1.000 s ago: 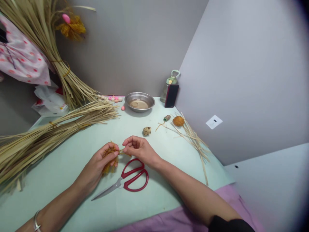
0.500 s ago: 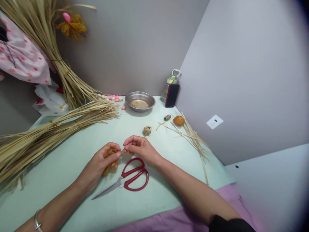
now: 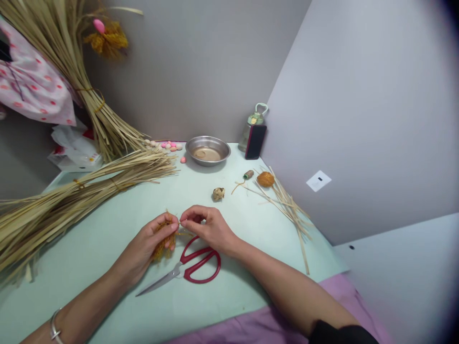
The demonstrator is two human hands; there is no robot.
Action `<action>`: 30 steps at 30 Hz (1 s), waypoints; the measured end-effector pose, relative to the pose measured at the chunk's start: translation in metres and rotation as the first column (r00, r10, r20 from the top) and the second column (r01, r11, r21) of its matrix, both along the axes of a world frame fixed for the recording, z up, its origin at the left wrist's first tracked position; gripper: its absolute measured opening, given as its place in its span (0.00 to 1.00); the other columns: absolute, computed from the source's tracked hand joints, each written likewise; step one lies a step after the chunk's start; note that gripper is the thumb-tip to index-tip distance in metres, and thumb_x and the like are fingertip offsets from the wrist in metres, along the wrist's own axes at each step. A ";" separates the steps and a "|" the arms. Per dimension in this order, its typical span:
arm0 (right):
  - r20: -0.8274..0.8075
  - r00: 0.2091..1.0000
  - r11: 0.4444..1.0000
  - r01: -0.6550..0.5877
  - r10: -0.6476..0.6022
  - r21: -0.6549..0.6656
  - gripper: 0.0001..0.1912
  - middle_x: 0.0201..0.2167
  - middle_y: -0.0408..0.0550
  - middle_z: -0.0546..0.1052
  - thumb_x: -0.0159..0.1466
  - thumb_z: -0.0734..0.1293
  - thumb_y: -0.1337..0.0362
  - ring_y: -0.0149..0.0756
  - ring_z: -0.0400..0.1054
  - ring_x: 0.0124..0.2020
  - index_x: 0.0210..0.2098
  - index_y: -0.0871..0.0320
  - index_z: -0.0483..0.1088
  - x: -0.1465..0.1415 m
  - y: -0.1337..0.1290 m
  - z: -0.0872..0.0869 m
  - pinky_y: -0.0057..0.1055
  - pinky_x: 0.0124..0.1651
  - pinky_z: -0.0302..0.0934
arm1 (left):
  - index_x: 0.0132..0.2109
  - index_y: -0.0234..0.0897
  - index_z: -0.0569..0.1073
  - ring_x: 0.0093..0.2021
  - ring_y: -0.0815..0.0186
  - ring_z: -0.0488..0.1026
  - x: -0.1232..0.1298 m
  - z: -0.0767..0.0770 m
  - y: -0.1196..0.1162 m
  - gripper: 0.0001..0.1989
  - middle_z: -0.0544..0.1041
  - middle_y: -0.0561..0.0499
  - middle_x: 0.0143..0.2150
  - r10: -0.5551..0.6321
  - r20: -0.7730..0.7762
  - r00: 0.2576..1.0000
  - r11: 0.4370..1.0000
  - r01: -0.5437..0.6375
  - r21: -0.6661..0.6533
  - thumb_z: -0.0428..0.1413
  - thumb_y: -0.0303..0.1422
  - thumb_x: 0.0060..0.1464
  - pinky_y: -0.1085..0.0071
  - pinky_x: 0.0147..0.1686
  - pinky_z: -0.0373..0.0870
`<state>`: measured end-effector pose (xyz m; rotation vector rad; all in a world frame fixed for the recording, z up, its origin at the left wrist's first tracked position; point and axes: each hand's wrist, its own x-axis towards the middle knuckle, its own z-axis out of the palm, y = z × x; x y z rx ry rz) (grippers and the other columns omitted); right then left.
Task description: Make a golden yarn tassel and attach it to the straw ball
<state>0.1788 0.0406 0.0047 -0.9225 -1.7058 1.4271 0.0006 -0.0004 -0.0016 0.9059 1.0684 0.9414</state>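
My left hand [image 3: 150,241] is closed round a small tuft of golden-brown plant strands [image 3: 164,243], whose ends stick out above and below the fingers. Thumb and forefinger of my right hand [image 3: 210,227] pinch a thin golden strand at the top of the tuft, close to the left thumb. Just below the hands, scissors with red handles [image 3: 202,265] lie on the pale green table [image 3: 107,296], blades pointing left. A small knotted beige piece [image 3: 218,193] sits beyond my right hand.
Long straw bundles [image 3: 96,186] cover the left side. At the back are a metal bowl [image 3: 208,152] with liquid, several pink and beige pieces [image 3: 172,145], a bottle [image 3: 245,134] and a phone [image 3: 256,142]. A brown ball [image 3: 266,179], a green-ended roll [image 3: 248,175] and loose straws [image 3: 292,205] lie right.
My right hand has moved slightly down and its fingertips left, closer to the left thumb. A loose strand now shows beneath its fingers. The left hand keeps its hold on the tuft.
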 end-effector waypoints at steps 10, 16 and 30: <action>0.145 0.979 0.894 0.063 -0.141 0.444 0.04 0.34 0.45 0.69 0.65 0.66 0.66 0.32 0.65 0.36 0.38 0.55 0.75 0.002 -0.003 0.000 0.27 0.38 0.60 | 0.35 0.40 0.71 0.26 0.73 0.59 -0.003 0.001 0.001 0.08 0.62 0.59 0.29 0.031 0.070 0.997 0.999 -0.029 -0.024 0.60 0.37 0.58 0.78 0.27 0.66; 0.374 0.919 0.760 -0.153 -0.125 0.631 0.07 0.36 0.48 0.71 0.69 0.61 0.65 0.34 0.66 0.38 0.41 0.56 0.72 0.002 -0.007 -0.004 0.28 0.39 0.60 | 0.35 0.39 0.72 0.26 0.73 0.62 -0.004 -0.001 0.003 0.08 0.66 0.58 0.29 0.101 0.123 0.987 0.994 -0.095 -0.053 0.62 0.36 0.56 0.79 0.27 0.67; 0.214 0.972 0.971 0.047 -0.098 0.234 0.12 0.27 0.41 0.69 0.64 0.68 0.56 0.29 0.60 0.28 0.30 0.57 0.69 0.001 -0.002 0.004 0.27 0.33 0.55 | 0.37 0.42 0.72 0.25 0.73 0.61 0.000 0.002 0.000 0.10 0.66 0.60 0.28 0.150 0.034 0.988 0.989 -0.150 -0.002 0.63 0.41 0.54 0.79 0.26 0.64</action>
